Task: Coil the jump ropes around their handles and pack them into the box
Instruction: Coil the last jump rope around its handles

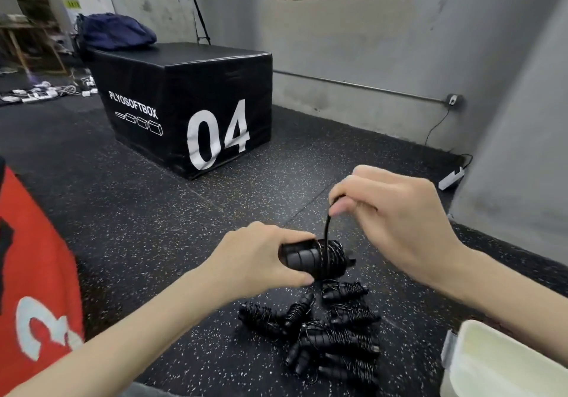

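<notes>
Two hands winding a thin black rope onto paired black ribbed handles above the speckled rubber floor.

The left hand (261, 258) reaches in palm-down, fingers curled around the black ribbed handles (310, 258). The raised right hand (396, 221) pinches the thin black rope (326, 227) taut. Wound black ropes (332, 332) lie heaped below, near the white plastic box (504, 363).

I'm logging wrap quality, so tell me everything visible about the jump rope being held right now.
The held jump rope is black, with ribbed handles lying roughly level above the floor. Thin cord is coiled around their right part. The left hand grips the handles' left end; the right hand pinches a loose black strand rising from the coil.
</notes>
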